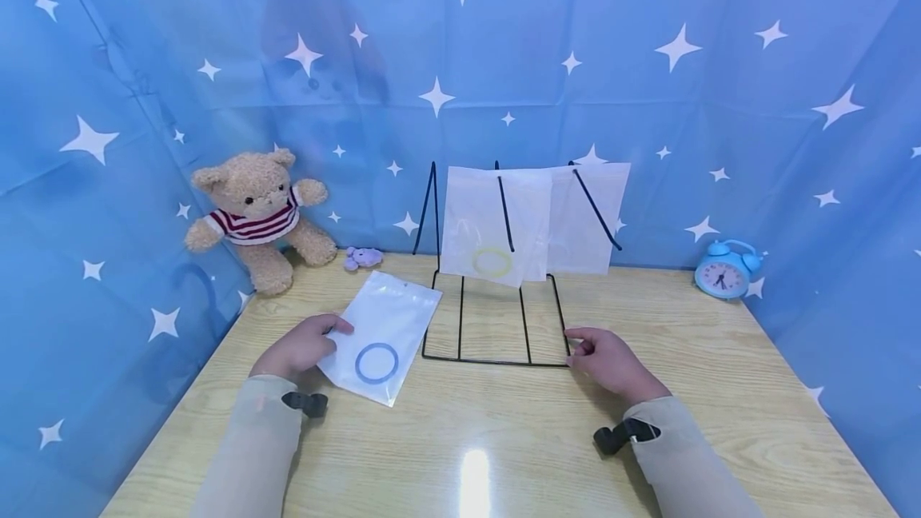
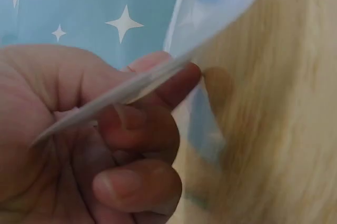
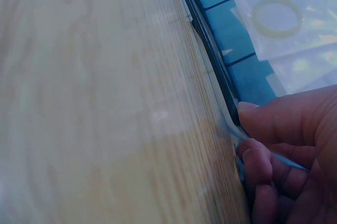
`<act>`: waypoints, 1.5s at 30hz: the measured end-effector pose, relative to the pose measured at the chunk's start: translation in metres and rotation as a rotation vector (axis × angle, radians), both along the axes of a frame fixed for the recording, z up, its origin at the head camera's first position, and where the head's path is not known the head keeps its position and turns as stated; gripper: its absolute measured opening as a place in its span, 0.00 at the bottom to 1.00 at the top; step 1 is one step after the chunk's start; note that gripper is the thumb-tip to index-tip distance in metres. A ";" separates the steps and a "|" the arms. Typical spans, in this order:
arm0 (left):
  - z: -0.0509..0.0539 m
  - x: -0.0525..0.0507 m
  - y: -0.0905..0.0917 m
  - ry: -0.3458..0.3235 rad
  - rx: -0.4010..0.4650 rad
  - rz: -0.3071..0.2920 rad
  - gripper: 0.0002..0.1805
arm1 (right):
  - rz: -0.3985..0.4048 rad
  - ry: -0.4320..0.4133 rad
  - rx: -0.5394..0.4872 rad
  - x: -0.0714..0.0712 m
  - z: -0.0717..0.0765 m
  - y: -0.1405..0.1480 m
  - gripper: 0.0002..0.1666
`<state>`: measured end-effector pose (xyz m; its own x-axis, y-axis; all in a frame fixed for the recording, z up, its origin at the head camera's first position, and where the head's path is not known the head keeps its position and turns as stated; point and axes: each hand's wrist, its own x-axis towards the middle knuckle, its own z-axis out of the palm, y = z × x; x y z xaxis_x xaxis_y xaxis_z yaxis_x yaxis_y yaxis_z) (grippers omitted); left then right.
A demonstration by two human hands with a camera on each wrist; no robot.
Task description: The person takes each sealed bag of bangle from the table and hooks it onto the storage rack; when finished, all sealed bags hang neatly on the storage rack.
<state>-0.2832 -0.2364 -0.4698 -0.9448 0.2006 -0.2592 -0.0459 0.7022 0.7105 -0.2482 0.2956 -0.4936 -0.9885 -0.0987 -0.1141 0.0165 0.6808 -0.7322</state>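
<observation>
In the head view my left hand (image 1: 304,344) pinches the left edge of a white plastic pouch (image 1: 403,306) with a blue ring (image 1: 377,363) on its front. The left wrist view shows this pouch (image 2: 221,23) between the thumb and curled fingers. My right hand (image 1: 608,360) grips the front right corner of a black wire rack (image 1: 496,362). Seen from the right wrist, the thumb and fingertips meet at the rack's dark bar (image 3: 218,68). On the rack's prongs hang a pouch with a yellow ring (image 1: 460,214) and another white pouch (image 1: 586,222) behind it.
A teddy bear (image 1: 262,206) in a striped shirt sits at the back left, with a small purple toy (image 1: 363,258) beside it. A blue alarm clock (image 1: 725,272) stands at the back right. Starry blue curtains (image 1: 518,46) border the wooden table (image 1: 403,462).
</observation>
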 end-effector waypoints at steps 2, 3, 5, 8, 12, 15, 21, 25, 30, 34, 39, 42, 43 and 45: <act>0.000 -0.001 0.000 0.016 0.015 0.010 0.27 | -0.001 0.001 0.000 0.000 0.001 -0.001 0.34; 0.000 -0.001 0.000 0.026 0.024 0.013 0.27 | -0.001 0.001 0.002 0.001 0.001 -0.001 0.34; -0.002 -0.002 0.000 0.050 0.045 0.027 0.28 | -0.003 0.000 0.003 0.002 0.002 -0.002 0.34; -0.004 -0.004 0.000 0.087 0.077 0.058 0.28 | -0.013 -0.006 0.006 0.001 0.003 -0.003 0.33; -0.004 -0.006 0.000 0.109 0.145 0.115 0.28 | -0.012 -0.004 0.008 0.000 0.003 -0.002 0.33; -0.002 -0.006 0.001 0.127 0.187 0.164 0.27 | 0.003 -0.001 0.007 0.000 0.003 -0.001 0.34; 0.000 -0.006 0.000 0.224 0.241 0.215 0.25 | 0.014 0.005 -0.002 0.000 0.003 -0.001 0.33; 0.000 -0.005 -0.001 0.259 0.316 0.226 0.24 | 0.014 0.010 0.001 0.000 0.004 -0.001 0.33; 0.002 -0.004 0.000 0.286 0.461 0.256 0.22 | 0.009 0.003 0.001 0.001 0.003 -0.002 0.33; 0.004 -0.002 0.001 0.321 0.539 0.261 0.19 | 0.012 -0.002 -0.004 0.001 0.003 -0.001 0.33; 0.005 0.000 0.000 0.326 0.596 0.260 0.17 | 0.012 -0.001 -0.009 0.001 0.002 -0.001 0.33; 0.005 0.000 0.000 0.325 0.618 0.273 0.17 | 0.016 0.003 -0.013 0.001 0.002 -0.001 0.33; 0.005 0.001 0.000 0.324 0.624 0.280 0.17 | 0.016 0.005 -0.016 0.001 0.001 -0.001 0.33; 0.005 0.000 0.000 0.320 0.639 0.299 0.17 | 0.016 0.006 -0.020 0.001 0.001 0.000 0.33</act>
